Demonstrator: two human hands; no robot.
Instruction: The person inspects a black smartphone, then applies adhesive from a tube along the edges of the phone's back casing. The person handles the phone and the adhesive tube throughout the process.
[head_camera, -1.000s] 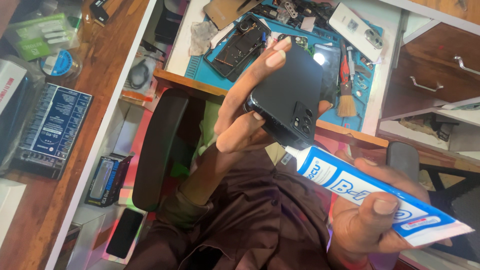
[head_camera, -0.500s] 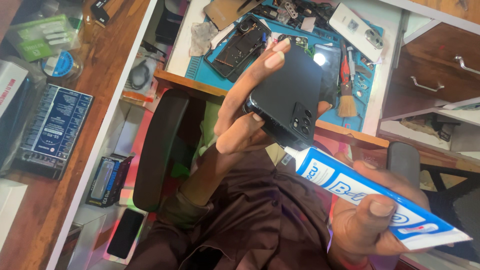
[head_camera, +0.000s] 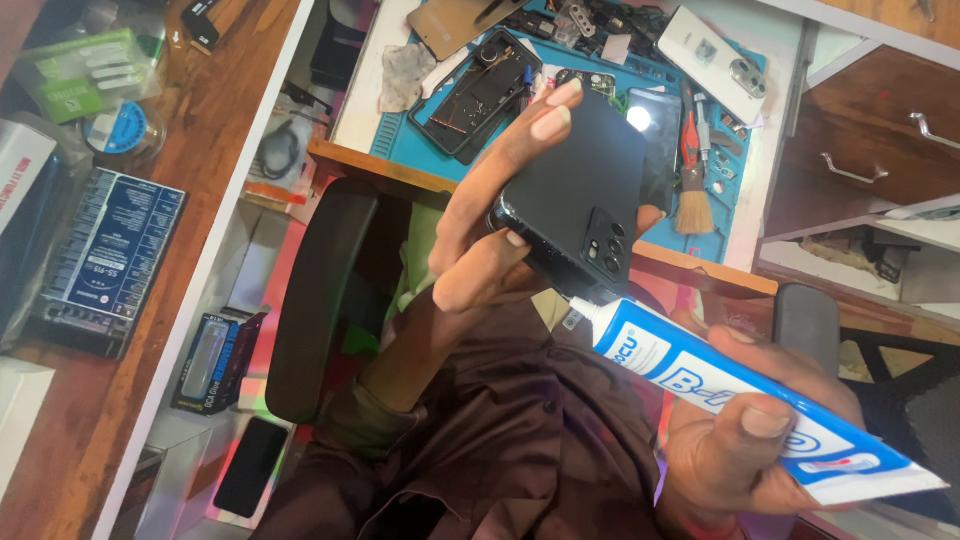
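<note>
— Head view, far left first: what lies on the wooden bench (head_camera: 200, 200)?
— Near its upper end, a green packet (head_camera: 80, 70) and a roll of tape (head_camera: 120, 130); further down, by the bench's outer edge, a dark blue board (head_camera: 105, 260) lying flat.

— And past that bench's edge?
— A black chair back (head_camera: 320, 300), with a small dark handset (head_camera: 250, 465) lying below it, well apart from both hands.

— Middle of the view?
— Left hand (head_camera: 490, 240) raised, grasping a black phone (head_camera: 580, 200): fingers wrapped over its left edge, thumb pressed at the lower corner. Phone held in the air, tilted, back side up, camera cluster (head_camera: 605, 250) toward the lower end. Above and behind it, a blue mat (head_camera: 390, 140) on the white bench, with an opened phone body (head_camera: 475, 90) near the mat's left edge.

— Right of the phone?
— A brush (head_camera: 692, 195) and a white phone back (head_camera: 715, 55) toward the mat's right edge. Lower down, right hand (head_camera: 760, 450) clenched round a blue-and-white tube (head_camera: 740, 400), thumb on top. Nozzle (head_camera: 583, 308) pointing up-left, just beside the phone's lower corner; touching or not, cannot tell.

— Far right?
— A wooden drawer (head_camera: 870, 140), partly pulled out.
</note>
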